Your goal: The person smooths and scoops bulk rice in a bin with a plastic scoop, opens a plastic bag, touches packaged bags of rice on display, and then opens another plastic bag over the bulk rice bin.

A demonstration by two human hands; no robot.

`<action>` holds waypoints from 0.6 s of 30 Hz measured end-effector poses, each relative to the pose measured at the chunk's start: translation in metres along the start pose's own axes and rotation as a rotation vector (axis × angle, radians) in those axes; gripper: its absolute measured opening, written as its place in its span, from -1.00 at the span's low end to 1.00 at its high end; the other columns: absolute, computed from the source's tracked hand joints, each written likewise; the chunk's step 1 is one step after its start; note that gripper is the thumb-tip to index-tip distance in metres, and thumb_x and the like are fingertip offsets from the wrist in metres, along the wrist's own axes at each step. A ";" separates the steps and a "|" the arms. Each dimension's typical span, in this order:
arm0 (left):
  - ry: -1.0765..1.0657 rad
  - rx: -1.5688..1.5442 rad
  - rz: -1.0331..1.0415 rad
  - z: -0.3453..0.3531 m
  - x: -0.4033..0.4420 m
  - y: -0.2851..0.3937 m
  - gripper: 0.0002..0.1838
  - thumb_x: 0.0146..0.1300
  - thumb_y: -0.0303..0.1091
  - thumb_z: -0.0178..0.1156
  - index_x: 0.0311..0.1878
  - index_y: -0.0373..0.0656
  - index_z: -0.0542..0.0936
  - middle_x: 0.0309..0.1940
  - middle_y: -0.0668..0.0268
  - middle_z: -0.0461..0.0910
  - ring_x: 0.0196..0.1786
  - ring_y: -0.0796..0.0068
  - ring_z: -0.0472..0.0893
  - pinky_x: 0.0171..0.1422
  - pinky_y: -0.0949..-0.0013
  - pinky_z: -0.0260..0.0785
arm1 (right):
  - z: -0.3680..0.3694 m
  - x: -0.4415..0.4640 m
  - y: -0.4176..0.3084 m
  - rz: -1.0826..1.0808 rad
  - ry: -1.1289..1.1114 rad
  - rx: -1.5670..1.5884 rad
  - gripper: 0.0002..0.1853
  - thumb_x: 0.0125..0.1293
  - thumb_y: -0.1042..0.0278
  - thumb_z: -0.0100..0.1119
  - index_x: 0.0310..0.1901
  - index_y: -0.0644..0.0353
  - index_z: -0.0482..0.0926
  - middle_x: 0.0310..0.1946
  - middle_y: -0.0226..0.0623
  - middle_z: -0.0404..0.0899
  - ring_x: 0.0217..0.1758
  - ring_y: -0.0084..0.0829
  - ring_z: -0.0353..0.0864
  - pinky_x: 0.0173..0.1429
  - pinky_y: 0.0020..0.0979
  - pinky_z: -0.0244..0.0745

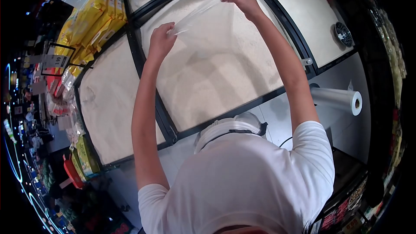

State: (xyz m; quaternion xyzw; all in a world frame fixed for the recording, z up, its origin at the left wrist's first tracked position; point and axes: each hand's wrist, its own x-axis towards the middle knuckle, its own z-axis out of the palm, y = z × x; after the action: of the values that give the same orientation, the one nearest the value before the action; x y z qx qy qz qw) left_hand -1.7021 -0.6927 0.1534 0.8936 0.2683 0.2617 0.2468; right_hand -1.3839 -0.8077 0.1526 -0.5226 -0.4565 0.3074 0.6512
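Observation:
Between my two hands a clear plastic bag is stretched at a slant over a bin of white grain or flour. My left hand pinches its lower left corner, fingers closed. Farther up and to the right, my right hand grips the other end between thumb and fingertips. Both arms reach out over the bin, and their shadows fall on the pale, smooth contents. Whether the bag's mouth is parted cannot be made out.
Black frames divide neighbouring bins. A dark scoop or bowl lies in the right bin. A roll of plastic bags sticks out at the right front. Yellow packages are stacked at the left, near a price sign.

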 end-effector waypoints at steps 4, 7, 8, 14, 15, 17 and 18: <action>-0.142 -0.115 -0.308 -0.004 -0.007 0.005 -0.74 0.27 -0.33 0.21 -0.04 -0.26 0.53 -0.20 0.10 0.69 -0.16 0.20 0.68 0.02 0.27 0.48 | 0.003 0.000 -0.019 -0.029 0.038 -0.103 -0.81 0.38 0.30 0.33 -0.14 0.25 0.71 -0.26 -0.33 0.73 -0.14 -0.53 0.70 0.08 -0.46 0.59; -0.122 -0.160 -0.332 0.001 -0.010 0.000 -0.70 0.31 -0.25 0.23 -0.02 -0.24 0.50 -0.30 0.14 0.65 -0.26 0.35 0.64 -0.06 0.32 0.47 | 0.001 0.002 -0.018 -0.085 0.049 -0.147 -0.81 0.37 0.29 0.34 -0.16 0.25 0.73 -0.27 -0.36 0.73 -0.15 -0.56 0.70 0.06 -0.47 0.59; -0.119 -0.204 -0.353 0.002 -0.011 0.000 -0.67 0.31 -0.22 0.25 -0.01 -0.23 0.50 -0.31 0.17 0.64 -0.28 0.39 0.63 -0.07 0.35 0.46 | 0.000 0.003 -0.018 -0.108 0.049 -0.158 -0.81 0.36 0.29 0.34 -0.17 0.25 0.73 -0.27 -0.38 0.74 -0.15 -0.57 0.69 0.06 -0.48 0.58; -0.076 -0.272 -0.314 -0.019 -0.004 0.001 -0.68 0.31 -0.23 0.36 0.02 -0.19 0.58 -0.26 0.42 0.60 -0.19 0.65 0.53 -0.01 0.55 0.37 | -0.016 0.008 -0.035 -0.195 0.201 -0.372 -0.80 0.31 0.23 0.41 -0.19 0.17 0.77 -0.29 -0.50 0.65 -0.22 -0.67 0.57 -0.06 -0.58 0.45; -0.057 -0.383 -0.302 -0.024 -0.002 -0.003 -0.69 0.30 -0.26 0.38 0.01 -0.20 0.60 -0.26 0.45 0.60 -0.20 0.65 0.53 0.00 0.56 0.37 | -0.022 0.008 -0.036 -0.210 0.226 -0.420 -0.80 0.30 0.21 0.42 -0.20 0.16 0.77 -0.29 -0.52 0.62 -0.24 -0.67 0.54 -0.10 -0.59 0.42; 0.013 -0.395 -0.309 -0.031 0.003 -0.010 -0.79 0.30 -0.34 0.36 -0.05 -0.20 0.67 -0.28 0.49 0.62 -0.22 0.70 0.52 -0.03 0.58 0.37 | -0.031 0.009 -0.035 -0.198 0.235 -0.469 -0.78 0.28 0.18 0.44 -0.22 0.15 0.79 -0.32 -0.56 0.51 -0.28 -0.66 0.43 -0.16 -0.56 0.35; 0.040 -0.412 -0.302 -0.034 0.006 -0.009 -0.78 0.29 -0.33 0.37 -0.05 -0.20 0.67 -0.29 0.48 0.63 -0.23 0.70 0.53 -0.03 0.58 0.37 | -0.032 0.007 -0.035 -0.205 0.231 -0.483 -0.78 0.28 0.18 0.44 -0.22 0.15 0.79 -0.32 -0.56 0.50 -0.29 -0.66 0.42 -0.16 -0.55 0.35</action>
State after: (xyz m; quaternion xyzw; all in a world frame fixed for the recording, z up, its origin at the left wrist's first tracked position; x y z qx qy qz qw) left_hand -1.7212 -0.6722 0.1752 0.7691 0.3445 0.2886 0.4544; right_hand -1.3541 -0.8238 0.1872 -0.6451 -0.4899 0.0608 0.5833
